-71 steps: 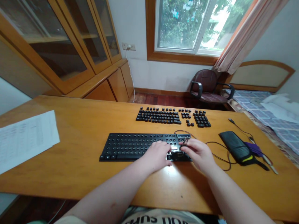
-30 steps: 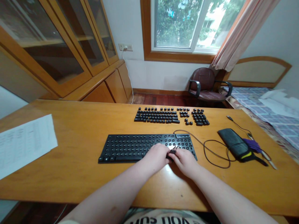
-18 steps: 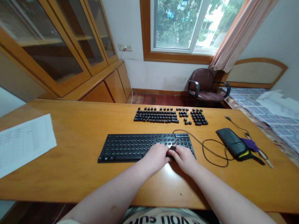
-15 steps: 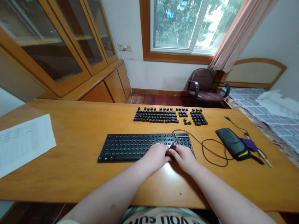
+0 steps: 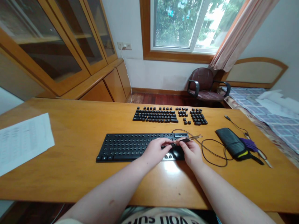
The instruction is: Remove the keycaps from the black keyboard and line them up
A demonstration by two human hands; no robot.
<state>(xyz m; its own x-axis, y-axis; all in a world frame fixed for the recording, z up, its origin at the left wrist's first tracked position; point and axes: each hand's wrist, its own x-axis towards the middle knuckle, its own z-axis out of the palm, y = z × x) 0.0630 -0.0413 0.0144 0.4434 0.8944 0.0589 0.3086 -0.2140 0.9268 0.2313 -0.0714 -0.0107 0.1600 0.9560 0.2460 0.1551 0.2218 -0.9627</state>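
Note:
A black keyboard base [image 5: 130, 146] with its caps off lies on the wooden desk [image 5: 81, 124]. The removed keycaps [image 5: 156, 115] sit in rows behind it. Both hands hover over the base's right end. My left hand [image 5: 155, 151] pinches the left end of a thin long dark bar [image 5: 187, 140]. My right hand [image 5: 192, 152] is closed on the bar from below, near its middle. The bar's light tip points right, above the keyboard cable [image 5: 210, 151]. The base's lower right corner is hidden by my hands.
A printed sheet [image 5: 23, 140] lies at the desk's left. A black pouch [image 5: 230, 141] with a purple item [image 5: 251, 144] and thin tools lies at the right. Beyond the desk are a glass-door cabinet [image 5: 58, 46], an armchair [image 5: 204, 84] and a bed [image 5: 268, 118].
My hands, earlier pressed together low on the keyboard's right end, have lifted and drawn slightly apart. The thin bar now shows between them, raised above the base.

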